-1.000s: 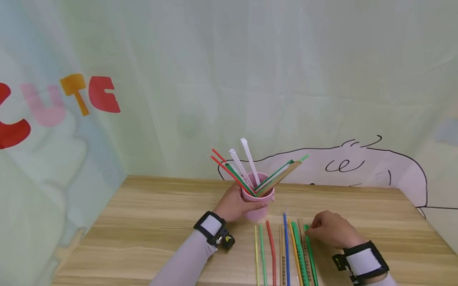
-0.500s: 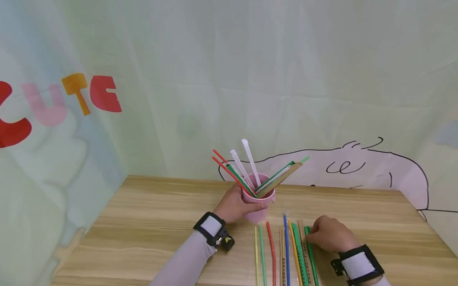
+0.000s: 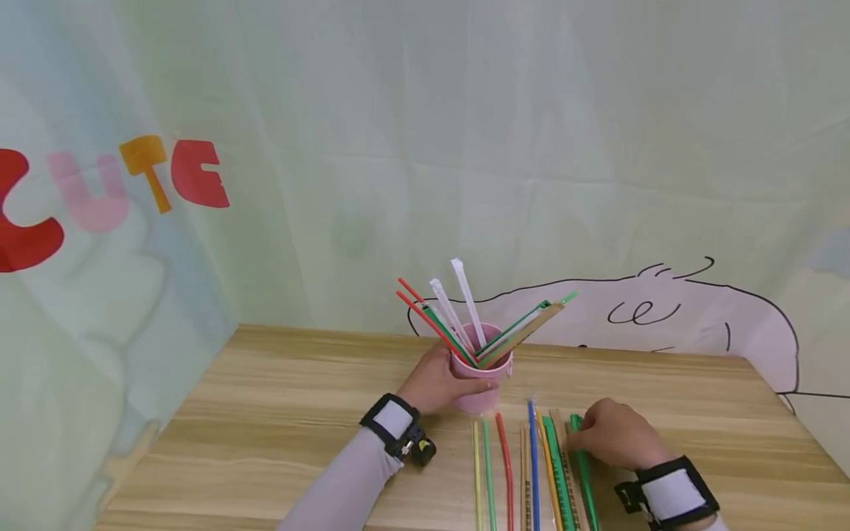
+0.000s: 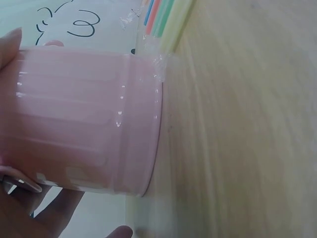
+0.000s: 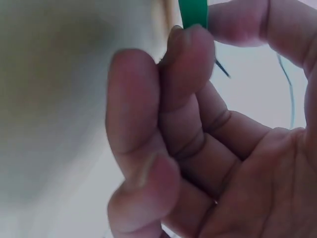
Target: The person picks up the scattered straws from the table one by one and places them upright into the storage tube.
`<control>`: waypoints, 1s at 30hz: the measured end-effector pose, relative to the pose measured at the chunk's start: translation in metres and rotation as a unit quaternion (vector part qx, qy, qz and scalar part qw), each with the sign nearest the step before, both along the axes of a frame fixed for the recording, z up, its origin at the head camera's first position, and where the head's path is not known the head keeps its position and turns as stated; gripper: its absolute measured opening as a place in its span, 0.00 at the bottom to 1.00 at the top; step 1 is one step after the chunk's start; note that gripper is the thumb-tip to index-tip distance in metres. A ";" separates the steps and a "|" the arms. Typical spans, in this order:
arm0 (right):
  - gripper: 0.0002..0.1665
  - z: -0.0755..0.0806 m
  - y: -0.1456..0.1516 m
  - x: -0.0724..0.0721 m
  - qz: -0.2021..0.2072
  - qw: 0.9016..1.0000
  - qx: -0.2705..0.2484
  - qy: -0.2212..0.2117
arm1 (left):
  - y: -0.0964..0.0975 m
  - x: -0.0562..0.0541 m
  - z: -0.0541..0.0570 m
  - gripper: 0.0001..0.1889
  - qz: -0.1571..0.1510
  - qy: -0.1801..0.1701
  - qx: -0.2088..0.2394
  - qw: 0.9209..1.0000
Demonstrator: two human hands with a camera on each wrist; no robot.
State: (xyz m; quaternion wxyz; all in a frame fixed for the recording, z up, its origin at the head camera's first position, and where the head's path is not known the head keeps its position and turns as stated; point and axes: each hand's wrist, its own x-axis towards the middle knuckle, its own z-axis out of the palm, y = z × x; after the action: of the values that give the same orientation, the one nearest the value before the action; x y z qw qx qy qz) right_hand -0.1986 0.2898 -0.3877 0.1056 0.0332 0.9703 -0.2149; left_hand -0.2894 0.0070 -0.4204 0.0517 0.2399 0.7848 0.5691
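My left hand (image 3: 432, 383) grips a pink bucket (image 3: 479, 402) around its side, the thumb across the front. Red straws (image 3: 420, 312), white paper-wrapped straws (image 3: 468, 299), green straws and a brown-wrapped straw (image 3: 524, 337) fan out of it. In the left wrist view the bucket (image 4: 84, 119) fills the left half, its base close to the tabletop. At the right end of a row of straws, my right hand (image 3: 617, 436) pinches the upper part of a green straw (image 3: 586, 479). The right wrist view shows the green straw (image 5: 194, 14) between thumb and fingertips, the other fingers curled.
Left of the pinched straw lie a yellow straw (image 3: 477, 476), a red straw (image 3: 508, 464), a blue straw (image 3: 534, 464) and several others side by side. The wooden table (image 3: 265, 413) ends at a printed curtain (image 3: 345, 184) behind.
My right hand has settled onto the green straw, whose upper end has shifted slightly right and rotated a little. The left hand stays on the bucket.
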 end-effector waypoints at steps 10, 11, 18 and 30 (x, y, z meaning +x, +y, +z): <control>0.12 0.063 0.018 0.017 -0.008 0.997 -0.044 0.055 | -0.001 0.000 -0.001 0.41 -0.008 0.007 0.005 1.000; 0.12 0.070 0.018 0.020 -0.012 0.997 -0.050 0.063 | -0.001 0.000 -0.002 0.41 -0.008 0.009 0.004 1.000; 0.16 0.102 0.000 0.029 -0.029 0.968 -0.138 0.206 | -0.001 0.001 -0.001 0.41 -0.004 0.007 -0.002 1.000; 0.04 0.111 -0.043 0.012 -0.142 0.848 -0.311 0.405 | -0.002 0.004 -0.002 0.42 0.006 0.000 -0.014 1.000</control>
State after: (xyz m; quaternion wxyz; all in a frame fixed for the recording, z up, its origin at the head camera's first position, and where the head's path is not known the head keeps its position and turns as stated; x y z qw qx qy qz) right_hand -0.1862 0.2473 -0.2766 -0.3235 0.0462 0.7941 -0.5124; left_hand -0.2856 0.0050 -0.4225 0.0516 0.2347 0.7940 0.5584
